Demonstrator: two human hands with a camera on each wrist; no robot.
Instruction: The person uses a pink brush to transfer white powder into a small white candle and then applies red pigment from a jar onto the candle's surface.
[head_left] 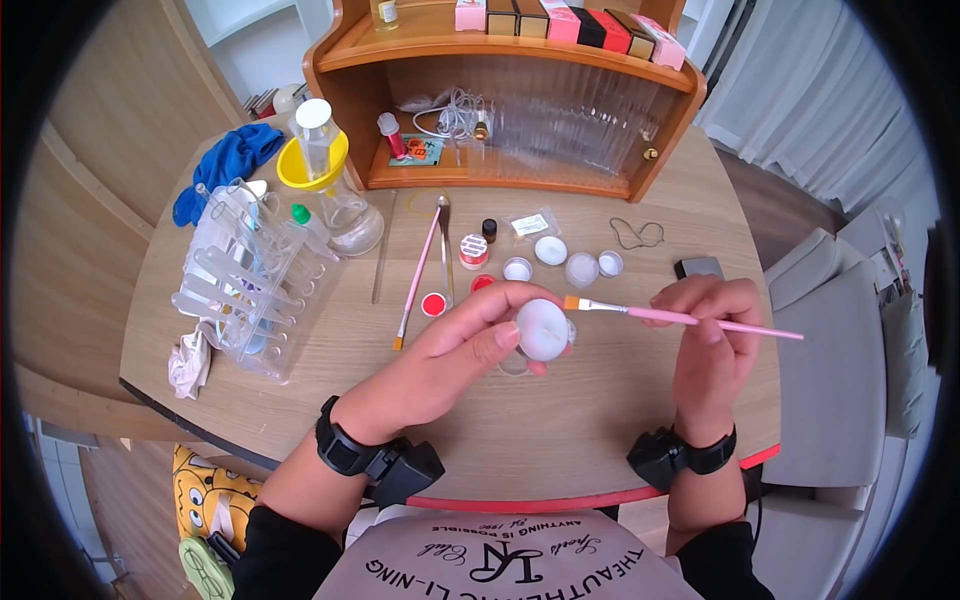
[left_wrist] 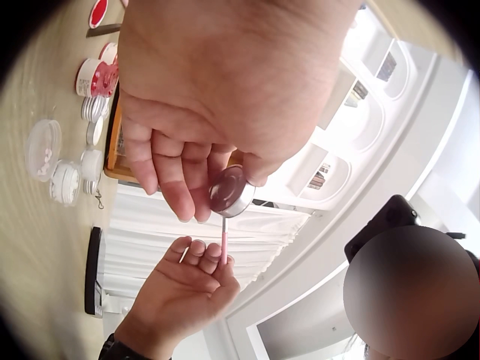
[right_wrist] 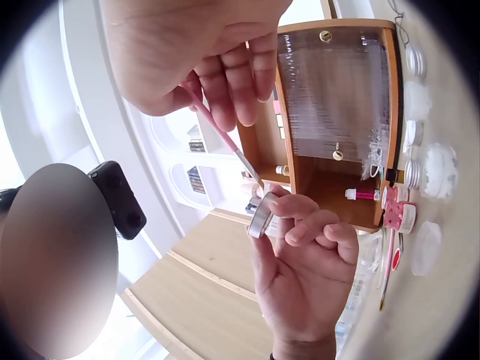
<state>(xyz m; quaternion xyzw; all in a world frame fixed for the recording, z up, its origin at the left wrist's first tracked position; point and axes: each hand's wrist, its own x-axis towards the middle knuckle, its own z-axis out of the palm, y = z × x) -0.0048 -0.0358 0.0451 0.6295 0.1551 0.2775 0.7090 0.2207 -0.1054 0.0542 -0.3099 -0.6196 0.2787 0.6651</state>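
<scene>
My left hand [head_left: 450,355] pinches a white tealight candle [head_left: 541,331] by its edge, the wax face and wick turned up toward the head view. Its shiny metal cup [left_wrist: 231,191] shows from below in the left wrist view. Between the fingers and thumb of my right hand [head_left: 712,325] is a slim paintbrush [head_left: 660,315] with a pink handle and flat orange bristles. The bristle tip points left, right at the candle's upper rim. Both hands are raised over the table, and a clear round container [head_left: 513,364] lies partly hidden beneath the left fingers.
Small jars and lids, including a red-and-white jar [head_left: 473,251], sit beyond the hands. Another pink brush [head_left: 417,280] lies to the left. Farther left stand a clear rack of tubes [head_left: 262,300] and a flask with a yellow funnel [head_left: 322,178]. A wooden cabinet [head_left: 400,178] occupies the back.
</scene>
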